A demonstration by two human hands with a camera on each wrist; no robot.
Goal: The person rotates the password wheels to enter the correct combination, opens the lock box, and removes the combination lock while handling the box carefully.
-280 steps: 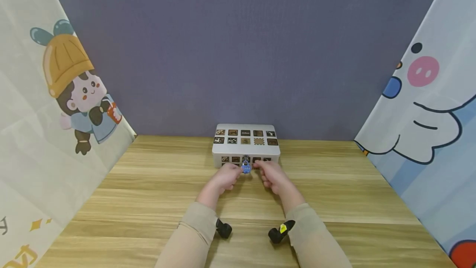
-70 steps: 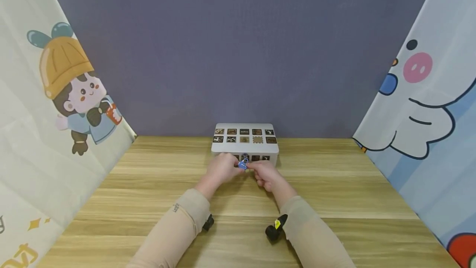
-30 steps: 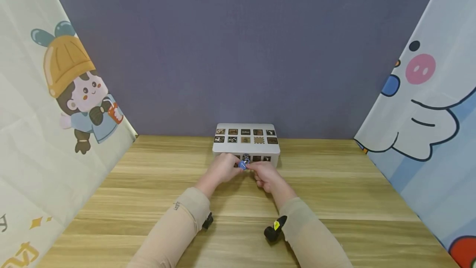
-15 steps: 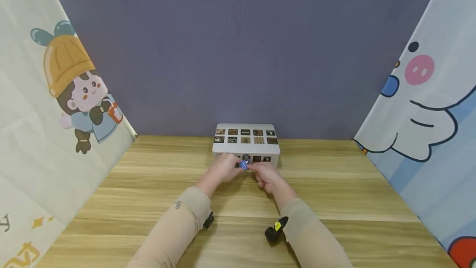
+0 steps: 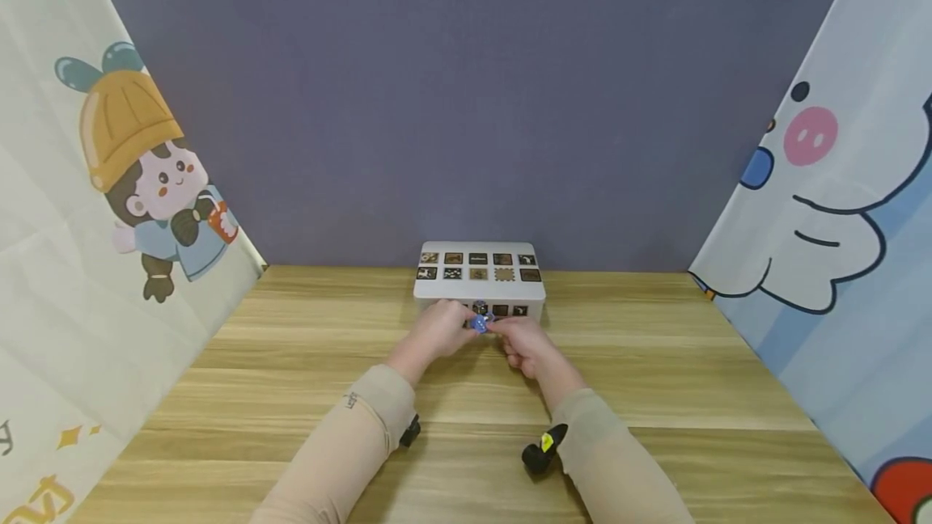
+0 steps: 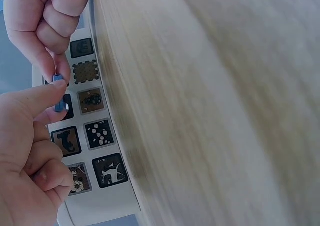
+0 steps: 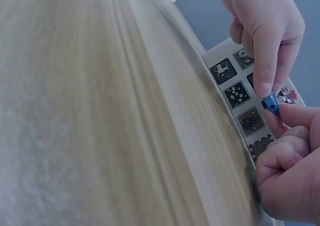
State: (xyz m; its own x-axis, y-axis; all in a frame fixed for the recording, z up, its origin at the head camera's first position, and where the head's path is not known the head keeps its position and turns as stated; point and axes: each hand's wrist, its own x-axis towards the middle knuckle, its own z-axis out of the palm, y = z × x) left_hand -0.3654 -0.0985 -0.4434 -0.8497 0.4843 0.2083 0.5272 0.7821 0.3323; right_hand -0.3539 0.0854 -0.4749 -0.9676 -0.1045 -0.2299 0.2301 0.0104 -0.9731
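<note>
A small blue combination padlock (image 5: 480, 323) is at the front of a white box (image 5: 479, 289) patterned with dark and brown square pictures. My left hand (image 5: 439, 328) pinches the padlock's body between thumb and forefinger. From the other side, the thumb and forefinger of my right hand (image 5: 527, 343) grip it too. The right wrist view shows the padlock's blue body (image 7: 271, 104) between both sets of fingertips, beside a metal latch (image 7: 288, 94) on the box. Fingers hide much of the shackle, and I cannot tell whether it is open.
The box stands on a wood-grain table (image 5: 349, 346), close to a dark grey-blue back panel (image 5: 466, 103). Cartoon-printed curtains hang at the left (image 5: 44, 209) and right (image 5: 874, 281). Black wrist cameras (image 5: 540, 453) sit under the beige sleeves.
Earlier the padlock hung upright with my right fingers beside it. Since then my left hand has risen and both hands have closed in on it. Over the last second the padlock has turned slightly.
</note>
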